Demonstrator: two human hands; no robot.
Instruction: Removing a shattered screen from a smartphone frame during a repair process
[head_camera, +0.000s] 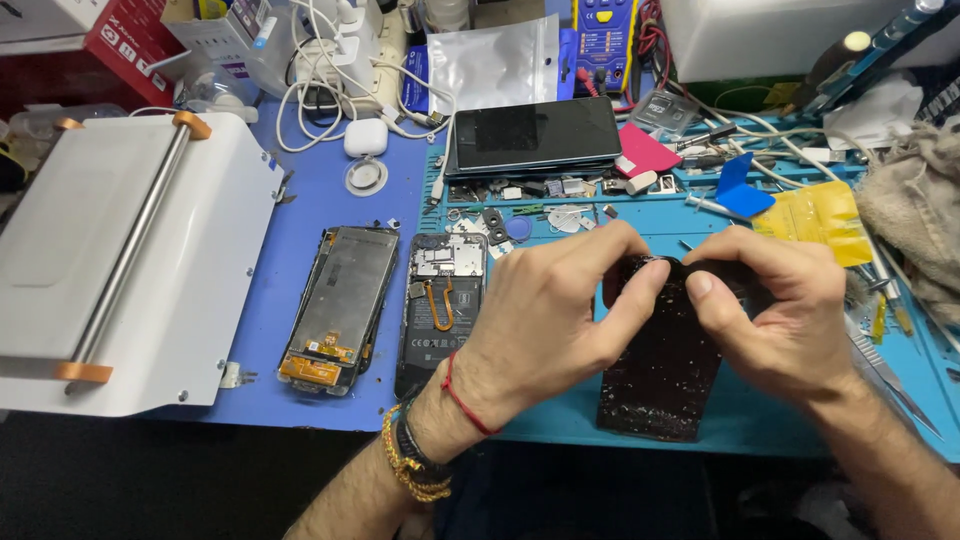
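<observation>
Head view shows the dark glass panel (660, 370) standing on the blue mat (760, 410) near the bench edge, its top pinched between left hand (545, 325) and right hand (775, 310); bare mat lies beside it, opened phone (440, 305) left, clutter beyond

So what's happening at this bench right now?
A person grips the top edge of a dark speckled panel with both bare hands, left hand and right hand, thumbs pressed near the top, over a blue work mat. To the left lie an opened phone body with its insides exposed and a detached screen assembly. A white machine sits at far left; a dark intact phone lies beyond the hands.
</observation>
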